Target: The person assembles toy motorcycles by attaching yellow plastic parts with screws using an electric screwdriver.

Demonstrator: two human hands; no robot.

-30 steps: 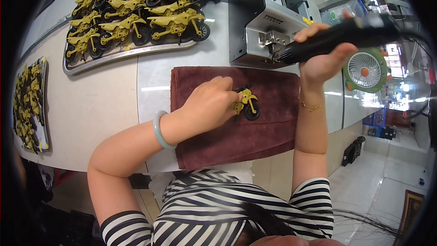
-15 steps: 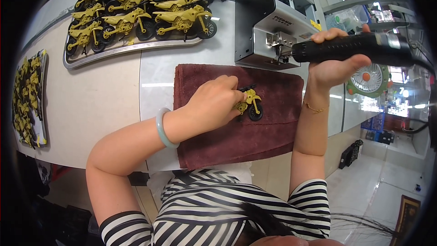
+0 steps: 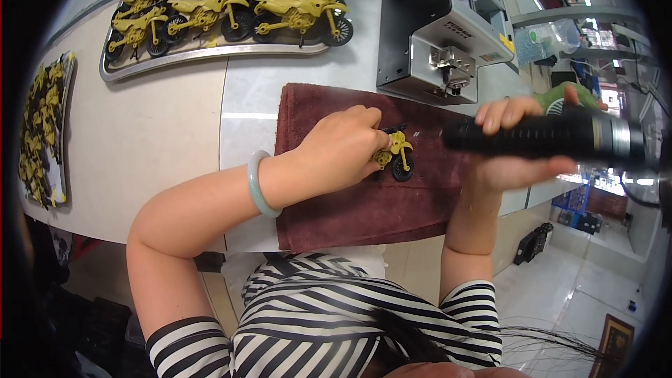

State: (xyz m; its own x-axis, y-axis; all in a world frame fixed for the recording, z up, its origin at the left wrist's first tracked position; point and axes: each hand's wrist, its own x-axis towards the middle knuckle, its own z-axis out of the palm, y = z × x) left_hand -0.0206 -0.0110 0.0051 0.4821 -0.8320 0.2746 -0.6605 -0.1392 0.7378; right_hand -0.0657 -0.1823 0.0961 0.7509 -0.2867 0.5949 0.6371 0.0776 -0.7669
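Observation:
My left hand (image 3: 346,143) is closed on a yellow toy motorcycle (image 3: 400,144) with black wheels, held low over a folded maroon towel (image 3: 329,217). Its front fork and front wheel stick out past my fingers; the rear part is hidden under the hand. In my right hand (image 3: 514,168) is a black electric screwdriver (image 3: 546,136), lying nearly level, with its front end pointing left toward the motorcycle. Some motion blur covers this hand and the tool. Whether a screw sits on the tip is too small to tell.
Behind the towel stands a black and silver screw feeder machine (image 3: 441,42). A metal-rimmed tray (image 3: 210,52) at the far left carries several yellow toy motorcycles, and another tray (image 3: 68,168) of them lies at the left edge. A green fan (image 3: 567,94) is partly hidden behind my right hand.
My right hand has drawn the screwdriver away from the feeder, down toward the towel. My left hand keeps its hold on the motorcycle. The whole view has shifted slightly.

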